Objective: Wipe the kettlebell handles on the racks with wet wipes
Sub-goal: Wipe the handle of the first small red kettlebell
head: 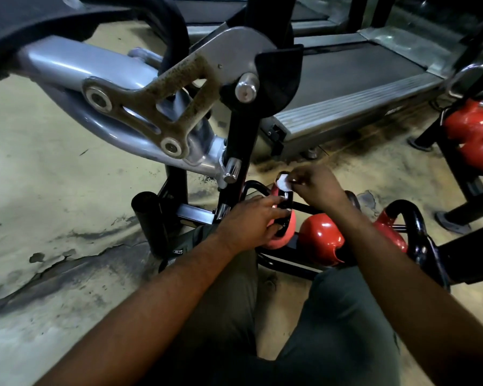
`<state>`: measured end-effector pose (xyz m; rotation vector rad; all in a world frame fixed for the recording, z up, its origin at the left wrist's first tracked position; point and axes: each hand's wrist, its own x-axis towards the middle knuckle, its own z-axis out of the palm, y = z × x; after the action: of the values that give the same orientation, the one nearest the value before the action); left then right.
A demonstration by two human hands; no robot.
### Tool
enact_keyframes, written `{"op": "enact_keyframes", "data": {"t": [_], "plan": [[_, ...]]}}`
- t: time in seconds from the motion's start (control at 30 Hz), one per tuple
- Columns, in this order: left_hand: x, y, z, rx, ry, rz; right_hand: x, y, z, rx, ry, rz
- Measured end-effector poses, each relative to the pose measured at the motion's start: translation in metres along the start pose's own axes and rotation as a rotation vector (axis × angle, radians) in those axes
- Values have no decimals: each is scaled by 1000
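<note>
**Right hand wipes kettlebell handle, left hand steadies it**

Person crouches over a low black rack (pixel 287 264) on the floor, knees in grey-green trousers (pixel 340 316) at bottom centre. Left hand (pixel 251 221) rests on the pinkish-red kettlebell (pixel 276 242) at the rack's left end, fingers curled around its upper part and gripping it. Right hand (pixel 315 185) is just above and behind, thumb and fingertips pinched narrow on a small white wet wipe (pixel 283 183). The wipe is pressed against the top of that kettlebell's handle (pixel 286 195), which looks dark and shiny; most of the handle is hidden by the hands.

A glossy red kettlebell (pixel 322 238) sits just beside it on the same rack, under the right forearm. A third red one (pixel 388 229) with a black handle sits further right, partly covered by the arm.

A second rack (pixel 455 174) stands well apart at right, holding more red kettlebells (pixel 474 135).

A silver machine arm (pixel 109 93) with a rust-speckled bracket fills the upper left. A treadmill (pixel 346 79) lies behind. The concrete floor (pixel 67 218) is cracked and stained.
</note>
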<state>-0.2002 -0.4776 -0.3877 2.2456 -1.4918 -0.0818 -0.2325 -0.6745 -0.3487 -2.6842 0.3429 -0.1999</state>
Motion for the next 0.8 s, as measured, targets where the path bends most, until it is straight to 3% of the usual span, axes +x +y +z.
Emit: {"op": "enact_keyframes", "data": {"t": [0.07, 0.17, 0.23, 0.3, 0.43, 0.53, 0.63, 0.7, 0.8], "plan": [[-1, 1, 0, -7, -9, -7, -20, 11, 15, 495, 134, 276], [-1, 3, 0, 10, -15, -9, -17, 16, 42, 1254, 103, 712], [-1, 5, -1, 25, -13, -4, -9, 15, 56, 1477, 92, 838], [-2, 5, -2, 42, -4, 10, -11, 6, 59, 1512, 90, 888], [-6, 4, -2, 86, -9, 43, -34, 5, 44, 1221, 193, 682], [-11, 3, -1, 88, 9, 66, -24, 7, 27, 600, 201, 369], [-16, 4, 3, 105, 8, 81, 14, -16, 15, -52, 11, 104], [-18, 5, 6, 113, 2, 85, 29, -42, 14, -431, -139, 33], [-21, 6, 7, 129, -5, 90, 34, -63, 18, -726, -262, -48]]}}
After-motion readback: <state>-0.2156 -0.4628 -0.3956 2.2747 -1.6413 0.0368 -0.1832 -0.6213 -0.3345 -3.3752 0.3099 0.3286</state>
